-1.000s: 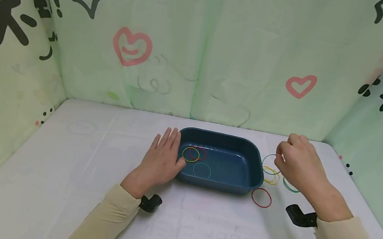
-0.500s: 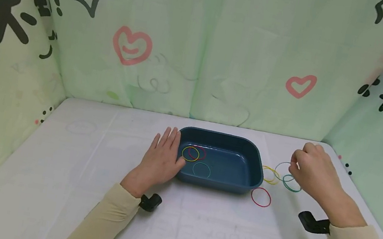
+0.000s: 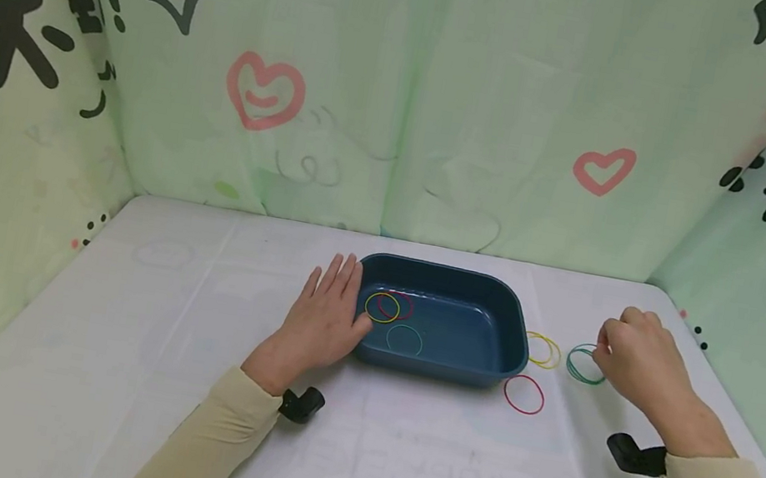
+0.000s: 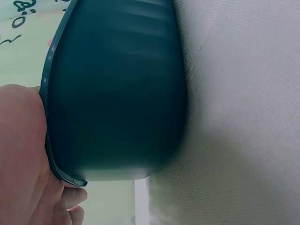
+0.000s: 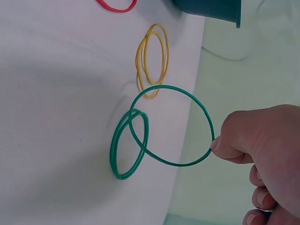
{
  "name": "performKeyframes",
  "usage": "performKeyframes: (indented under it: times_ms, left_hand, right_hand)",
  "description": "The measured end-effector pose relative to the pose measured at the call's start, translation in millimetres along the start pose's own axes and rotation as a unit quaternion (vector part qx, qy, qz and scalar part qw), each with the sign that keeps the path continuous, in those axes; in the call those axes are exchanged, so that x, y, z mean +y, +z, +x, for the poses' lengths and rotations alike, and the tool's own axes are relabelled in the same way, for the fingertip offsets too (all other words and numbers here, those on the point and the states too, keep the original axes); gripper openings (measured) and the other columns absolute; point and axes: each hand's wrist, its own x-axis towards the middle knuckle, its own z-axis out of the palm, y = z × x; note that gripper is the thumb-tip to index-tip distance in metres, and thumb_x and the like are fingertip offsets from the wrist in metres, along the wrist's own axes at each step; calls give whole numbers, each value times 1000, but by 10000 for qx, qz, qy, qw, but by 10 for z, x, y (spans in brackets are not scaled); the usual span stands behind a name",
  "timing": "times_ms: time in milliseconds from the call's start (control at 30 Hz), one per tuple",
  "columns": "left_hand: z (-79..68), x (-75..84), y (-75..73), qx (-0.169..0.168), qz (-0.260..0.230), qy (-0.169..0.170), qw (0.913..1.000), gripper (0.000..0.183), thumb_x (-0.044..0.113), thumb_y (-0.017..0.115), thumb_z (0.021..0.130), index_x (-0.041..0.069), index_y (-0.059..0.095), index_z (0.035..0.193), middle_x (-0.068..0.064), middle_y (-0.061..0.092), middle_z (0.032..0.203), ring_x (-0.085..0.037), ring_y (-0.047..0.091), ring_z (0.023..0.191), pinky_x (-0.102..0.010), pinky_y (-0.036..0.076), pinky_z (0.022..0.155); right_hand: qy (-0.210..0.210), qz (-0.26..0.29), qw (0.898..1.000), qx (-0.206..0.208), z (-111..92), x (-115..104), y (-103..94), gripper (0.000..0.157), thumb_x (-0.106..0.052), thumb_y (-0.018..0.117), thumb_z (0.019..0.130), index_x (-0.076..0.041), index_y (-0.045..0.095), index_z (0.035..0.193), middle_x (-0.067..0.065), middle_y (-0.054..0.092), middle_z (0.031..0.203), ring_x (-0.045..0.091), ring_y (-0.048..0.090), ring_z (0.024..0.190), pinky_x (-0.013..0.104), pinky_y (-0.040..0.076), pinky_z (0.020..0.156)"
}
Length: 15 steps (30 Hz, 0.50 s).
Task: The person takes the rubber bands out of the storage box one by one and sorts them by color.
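Pale green fabric walls point(image 3: 359, 15), bearing black characters and pink hearts, are surrounding a white table cover point(image 3: 98, 394), its fine weave showing in the left wrist view. At left, the left hand point(image 3: 320, 317) is resting against the end of a bin point(image 3: 440, 370), back upward, fingers straight and close together, thumb set apart at the near corner; it is touching the rim without gripping. The bin is presenting a smooth, faintly glossy, dark blue-green surface, rectangular with rounded corners and a thin lip. Its left part is containing three slender loops: a yellow ring point(image 3: 380, 322) overlapping a red ring point(image 3: 412, 312), and a single green ring point(image 3: 406, 327) lying nearer the person. Just outside the near right corner, an outer red ring point(image 3: 521, 412) is lying flat. Beside the bin's right end, thin yellow rings point(image 5: 138, 61) are overlapping; farther right, stacked green rings point(image 5: 113, 150) are nearly coinciding. At far right, the right hand point(image 3: 644, 359) is pinching a held green ring point(image 5: 185, 165) by its edge between thumb and forefinger, the other fingers curling inward. This ring is crossing the stack in the right wrist view; whether they are touching is remaining unclear.
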Motion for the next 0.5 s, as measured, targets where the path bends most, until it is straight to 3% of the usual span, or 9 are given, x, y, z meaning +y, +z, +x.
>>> performKeyframes:
  times_ms: [300,500]
  left_hand:
    - [7,-5,6,-32,-10,-2,10000,68,36,34,89,5,10,144,-8,8,152,-23,1,140,-44,7,112]
    - [7,-1,6,-37,9,-19,10000,68,36,34,89,5,10,145,-7,7,152,-23,1,140,-44,7,112]
  right_hand:
    - [240,43,9996,-164,-38,105,87,14,0,60,65,-7,54,55,5,41,60,24,36,60,30,27,49]
    - [379,8,9992,-160,-42,126,118,9,-1,60,69,-2,58,61,8,43,61,26,38,61,32,29,50]
